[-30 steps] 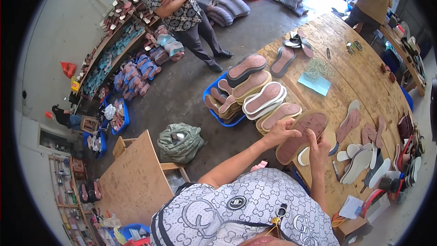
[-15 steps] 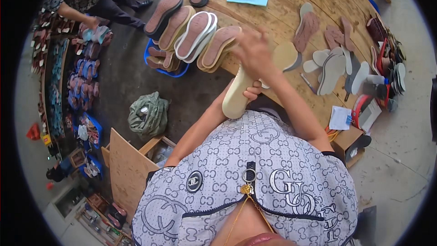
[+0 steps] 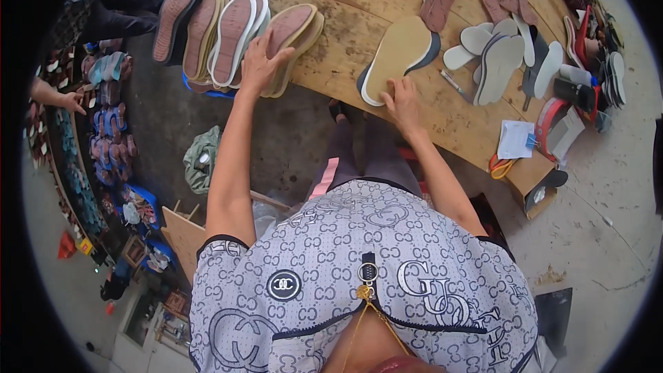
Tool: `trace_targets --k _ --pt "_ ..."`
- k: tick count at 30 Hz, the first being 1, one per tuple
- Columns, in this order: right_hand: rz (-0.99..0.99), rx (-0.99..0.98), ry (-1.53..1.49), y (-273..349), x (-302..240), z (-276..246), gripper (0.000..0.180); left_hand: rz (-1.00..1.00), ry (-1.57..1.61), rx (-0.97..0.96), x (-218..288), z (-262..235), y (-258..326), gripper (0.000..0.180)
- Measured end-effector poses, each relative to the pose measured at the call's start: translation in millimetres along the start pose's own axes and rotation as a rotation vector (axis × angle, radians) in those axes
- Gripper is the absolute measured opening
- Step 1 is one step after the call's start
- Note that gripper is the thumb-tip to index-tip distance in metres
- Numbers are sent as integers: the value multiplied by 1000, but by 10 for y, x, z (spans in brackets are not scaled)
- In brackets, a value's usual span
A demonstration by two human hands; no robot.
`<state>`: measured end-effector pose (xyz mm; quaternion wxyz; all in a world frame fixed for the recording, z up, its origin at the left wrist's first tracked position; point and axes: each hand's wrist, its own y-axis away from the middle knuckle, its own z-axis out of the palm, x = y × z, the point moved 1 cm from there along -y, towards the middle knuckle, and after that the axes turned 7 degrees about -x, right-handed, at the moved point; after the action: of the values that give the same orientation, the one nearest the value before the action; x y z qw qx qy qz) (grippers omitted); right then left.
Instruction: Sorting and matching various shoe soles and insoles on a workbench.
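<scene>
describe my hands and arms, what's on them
Your left hand and right hand are ungloved, with no watch or bracelet visible at the wrists. Your arms are bare below short, black-edged sleeves in pale grey with a dark print. The nails are too small to make out.

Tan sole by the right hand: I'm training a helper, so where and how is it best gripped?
Probably its narrow end, from the person's side: the tan sole lies flat with that end toward the near table edge, by the right hand. A pinch across its opposite edges there should stay above the dark piece underneath.
</scene>
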<state>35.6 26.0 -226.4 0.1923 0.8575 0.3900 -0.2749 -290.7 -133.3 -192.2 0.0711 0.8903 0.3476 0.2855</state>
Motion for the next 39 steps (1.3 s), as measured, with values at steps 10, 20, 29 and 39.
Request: trace_targets --k 10,20,29,39 --pt "93 -196 -464 -232 357 -73 16 156 500 152 1088 597 688 26" --pt "-297 -76 -65 -276 -346 -866 14 -431 2181 -663 1681 1253 457 105" --pt "469 405 8 -2066 886 -815 74 -600 1620 -570 1456 1724 467 29" --pt "278 174 416 -2513 1306 -1388 66 -546 1576 -428 1451 1807 559 26"
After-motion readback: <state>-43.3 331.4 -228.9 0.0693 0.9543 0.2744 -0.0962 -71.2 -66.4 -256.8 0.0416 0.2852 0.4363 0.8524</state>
